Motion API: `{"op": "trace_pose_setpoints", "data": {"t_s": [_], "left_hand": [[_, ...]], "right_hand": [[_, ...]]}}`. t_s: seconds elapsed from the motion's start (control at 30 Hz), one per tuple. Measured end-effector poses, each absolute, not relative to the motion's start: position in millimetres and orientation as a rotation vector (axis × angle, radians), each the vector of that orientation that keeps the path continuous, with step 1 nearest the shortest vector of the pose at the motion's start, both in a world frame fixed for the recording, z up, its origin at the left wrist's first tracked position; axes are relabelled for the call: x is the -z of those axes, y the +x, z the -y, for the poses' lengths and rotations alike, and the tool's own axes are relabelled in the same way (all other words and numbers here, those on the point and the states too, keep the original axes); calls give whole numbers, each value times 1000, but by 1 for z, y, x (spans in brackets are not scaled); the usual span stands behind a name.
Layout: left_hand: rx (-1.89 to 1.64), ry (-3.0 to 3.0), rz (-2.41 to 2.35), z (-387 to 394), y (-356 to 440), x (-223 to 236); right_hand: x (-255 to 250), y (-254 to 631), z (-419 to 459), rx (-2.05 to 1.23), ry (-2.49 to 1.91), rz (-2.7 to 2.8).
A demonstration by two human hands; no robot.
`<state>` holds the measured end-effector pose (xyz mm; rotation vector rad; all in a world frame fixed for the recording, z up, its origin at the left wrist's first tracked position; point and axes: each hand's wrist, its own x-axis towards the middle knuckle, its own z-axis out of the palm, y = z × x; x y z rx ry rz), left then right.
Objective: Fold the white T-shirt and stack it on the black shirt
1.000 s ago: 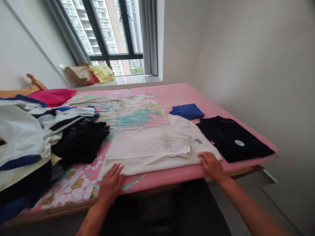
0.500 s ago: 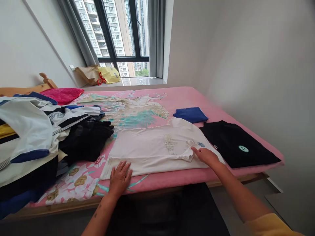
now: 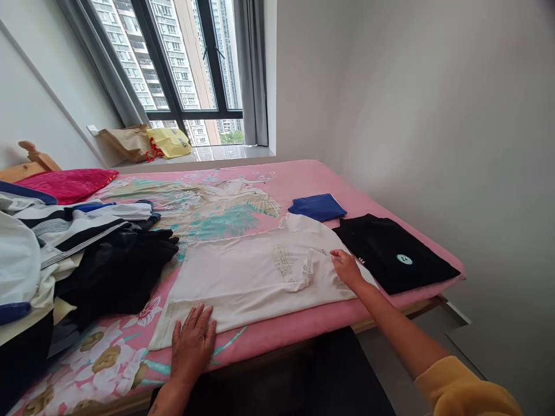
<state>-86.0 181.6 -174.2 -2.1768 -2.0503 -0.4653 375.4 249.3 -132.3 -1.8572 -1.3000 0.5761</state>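
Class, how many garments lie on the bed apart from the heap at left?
3: white shirt in front, folded blue garment beyond it, black garment at right; folds may hide more.

The spread cream cloth T-shirt [image 3: 234, 266] is matt and softly creased; the folded black cloth garment [image 3: 375, 248] and folded blue cloth bundle [image 3: 316, 207] are matt too. The pink flower-printed cloth bed sheet [image 3: 299, 176] looks smooth, while the flat crimson cloth pillow [image 3: 71, 185] has a plush sheen. The crumpled brown bag [image 3: 125, 143] looks like matt paper, the pale flat window ledge [image 3: 229, 152] is smooth and glossy, and the yellowish headboard [image 3: 34, 165] is smooth wood.
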Motion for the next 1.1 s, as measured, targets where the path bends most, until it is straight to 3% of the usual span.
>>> {"op": "trace_pose_setpoints", "data": {"t_s": [0.27, 0.43, 0.6, 0.83, 0.97, 1.03, 1.1], "left_hand": [[695, -2661, 1699, -189, 46, 134], [612, -2749, 1878, -215, 134, 112], [622, -2696, 2041, -246, 168, 119], [674, -2475, 2294, -256, 175, 129], [864, -2714, 1787, -246, 174, 127], [815, -2927, 1370, -242, 175, 128], [656, -2986, 1290, -240, 175, 134]], "right_hand": [[137, 364, -295, -584, -2101, 1426], [137, 367, -292, -637, -1906, 1547], [142, 377, -284, -610, -1732, 1617], [144, 377, -291, -368, -1839, 1497], [133, 359, -265, -228, -1752, 1548], [132, 352, -246, -209, -1602, 1750], [138, 354, -229, -212, -1503, 2020]]}}
